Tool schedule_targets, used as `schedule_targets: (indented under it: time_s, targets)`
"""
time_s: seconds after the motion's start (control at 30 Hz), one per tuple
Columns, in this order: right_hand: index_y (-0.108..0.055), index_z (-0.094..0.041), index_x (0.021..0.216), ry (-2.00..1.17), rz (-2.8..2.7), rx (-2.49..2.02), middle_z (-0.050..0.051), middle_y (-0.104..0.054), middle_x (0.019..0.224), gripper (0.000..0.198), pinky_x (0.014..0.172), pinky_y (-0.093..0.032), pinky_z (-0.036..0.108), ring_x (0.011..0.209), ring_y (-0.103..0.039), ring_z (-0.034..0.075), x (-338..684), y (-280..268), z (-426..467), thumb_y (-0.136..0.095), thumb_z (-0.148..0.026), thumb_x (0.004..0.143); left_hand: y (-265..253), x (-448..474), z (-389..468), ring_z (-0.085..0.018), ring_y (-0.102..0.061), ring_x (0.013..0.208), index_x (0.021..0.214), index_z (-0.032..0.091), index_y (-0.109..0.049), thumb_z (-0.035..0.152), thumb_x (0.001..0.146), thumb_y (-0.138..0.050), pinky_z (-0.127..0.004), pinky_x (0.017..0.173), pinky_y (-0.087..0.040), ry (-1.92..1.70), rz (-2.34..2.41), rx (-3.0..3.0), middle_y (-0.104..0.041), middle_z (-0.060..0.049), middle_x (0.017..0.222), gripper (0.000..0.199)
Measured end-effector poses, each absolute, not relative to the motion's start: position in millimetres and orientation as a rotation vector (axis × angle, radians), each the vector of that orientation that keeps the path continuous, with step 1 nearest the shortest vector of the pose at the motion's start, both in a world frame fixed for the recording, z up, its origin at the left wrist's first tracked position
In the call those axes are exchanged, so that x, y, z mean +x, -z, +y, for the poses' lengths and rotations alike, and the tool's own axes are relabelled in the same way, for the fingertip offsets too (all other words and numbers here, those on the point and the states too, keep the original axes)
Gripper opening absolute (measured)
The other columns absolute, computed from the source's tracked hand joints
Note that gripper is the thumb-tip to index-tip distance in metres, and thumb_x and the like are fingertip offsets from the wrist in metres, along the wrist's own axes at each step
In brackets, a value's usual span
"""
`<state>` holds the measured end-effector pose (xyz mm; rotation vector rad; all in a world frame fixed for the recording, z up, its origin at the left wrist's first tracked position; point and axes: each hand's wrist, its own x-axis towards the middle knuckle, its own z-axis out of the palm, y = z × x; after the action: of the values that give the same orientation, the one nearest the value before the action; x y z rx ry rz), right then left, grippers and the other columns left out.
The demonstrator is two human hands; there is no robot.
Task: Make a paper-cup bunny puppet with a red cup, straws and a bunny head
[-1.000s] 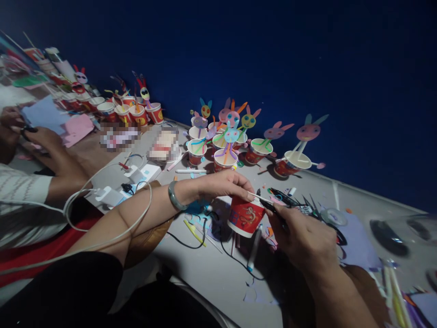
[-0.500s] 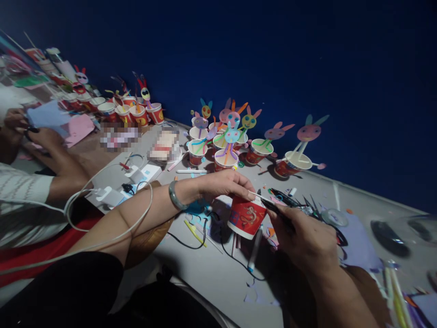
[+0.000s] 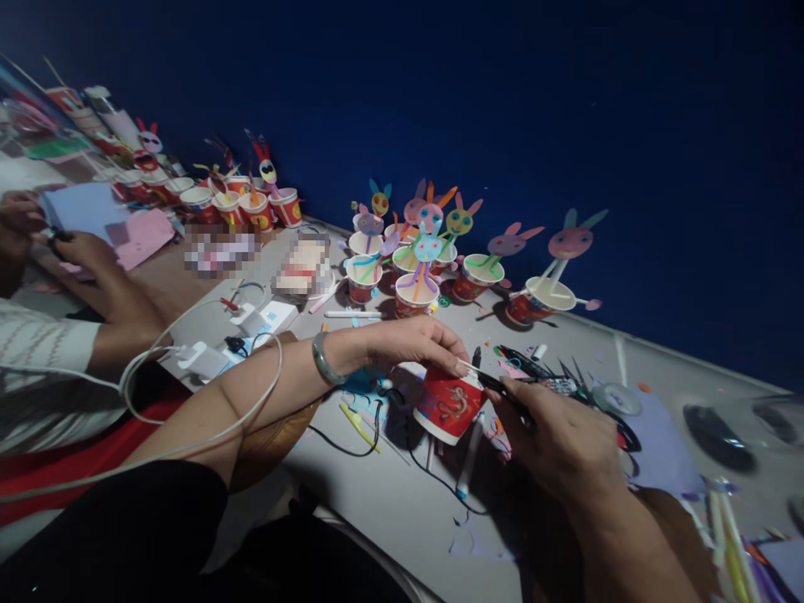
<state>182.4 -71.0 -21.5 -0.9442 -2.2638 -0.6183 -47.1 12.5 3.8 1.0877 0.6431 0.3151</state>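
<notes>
My left hand point(image 3: 433, 345), with a green bangle at the wrist, pinches the upper edge of a red paper cup point(image 3: 453, 405). The cup is tilted above the table, and its dragon print faces me. My right hand point(image 3: 562, 435) is closed around a slim black hand tool point(image 3: 493, 383). The tool's narrow tip meets the cup's upper edge, close to my left fingers. Most of the tool is hidden in my grip, so its exact kind is unclear.
Behind my hands stand several paper cups point(image 3: 418, 293) with paper rabbit heads on stems. A power strip point(image 3: 270, 322) with white cables lies left; one cable crosses my left forearm. A clear tape roll point(image 3: 619, 399) lies right. At far left, another person's hands point(image 3: 88, 251) hold blue paper point(image 3: 85, 213).
The cup has shifted slightly left and down and turned a little, and the black tool's tip has stayed at its edge. The other person's hands have moved slightly up.
</notes>
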Motion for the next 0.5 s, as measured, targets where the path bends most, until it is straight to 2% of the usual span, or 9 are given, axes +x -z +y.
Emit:
schedule_targets:
  time_s: [0.5]
  targets:
    - [-0.06, -0.016, 0.101, 0.402, -2.368, -0.934, 0.0, -0.067, 0.067, 0.008, 0.052, -0.039, 0.026, 0.05, -0.057, 0.012, 181.7, 19.0, -75.0, -0.057, -0.022, 0.098, 0.1, -52.0, 16.5, -0.007, -0.057, 0.061, 0.072, 0.013, -0.071, 0.022, 0.065, -0.083, -0.023, 0.067, -0.047, -0.23, 0.55, 1.181, -0.066, 0.001, 0.064, 0.017]
